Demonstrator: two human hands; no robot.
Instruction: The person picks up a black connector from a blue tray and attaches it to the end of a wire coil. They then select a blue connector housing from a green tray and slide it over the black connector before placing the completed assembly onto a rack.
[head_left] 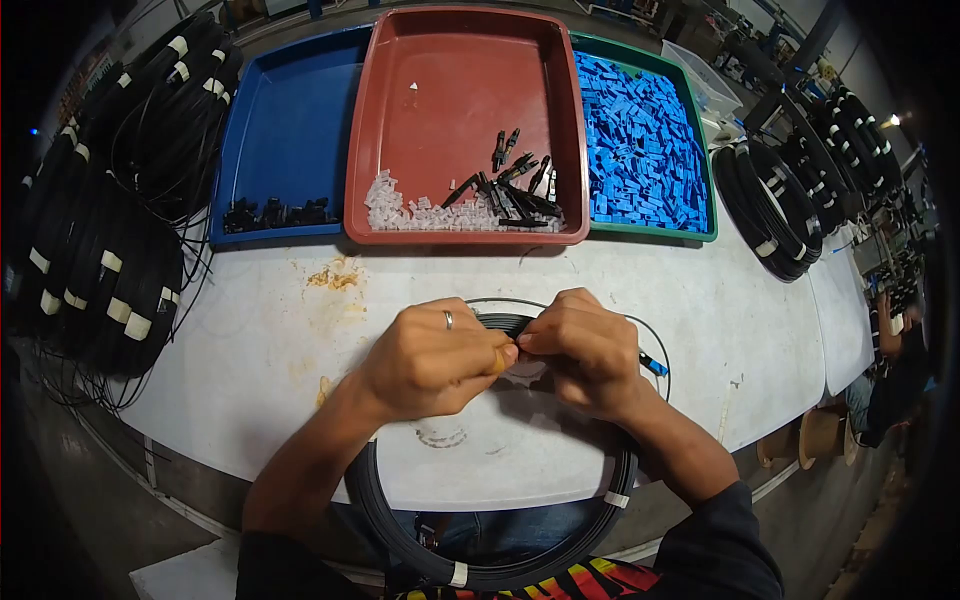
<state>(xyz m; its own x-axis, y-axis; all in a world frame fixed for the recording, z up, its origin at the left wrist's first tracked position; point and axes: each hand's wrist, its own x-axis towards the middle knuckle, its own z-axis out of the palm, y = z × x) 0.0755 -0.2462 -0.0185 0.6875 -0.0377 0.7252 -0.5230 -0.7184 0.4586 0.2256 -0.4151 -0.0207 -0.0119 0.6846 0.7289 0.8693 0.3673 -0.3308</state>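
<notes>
A coil of black cable (375,500) with white tape bands lies over the front edge of the white table and against my body. My left hand (435,358), with a ring on one finger, is closed at the coil's far side. Close beside it, my right hand (585,355) is pinched, its fingertips nearly meeting the left ones. What the fingertips hold is too small and hidden to name. A thin cable loops out behind my right hand, and a blue-and-black connector (654,364) lies just right of that hand.
Behind the hands stand a blue tray (290,130) with black parts, a red tray (460,90) with white pieces and black connectors, and a green tray (712,225) full of blue pieces. Cable coils (100,270) stack at left, more coils (770,215) at right. A person (890,360) is far right.
</notes>
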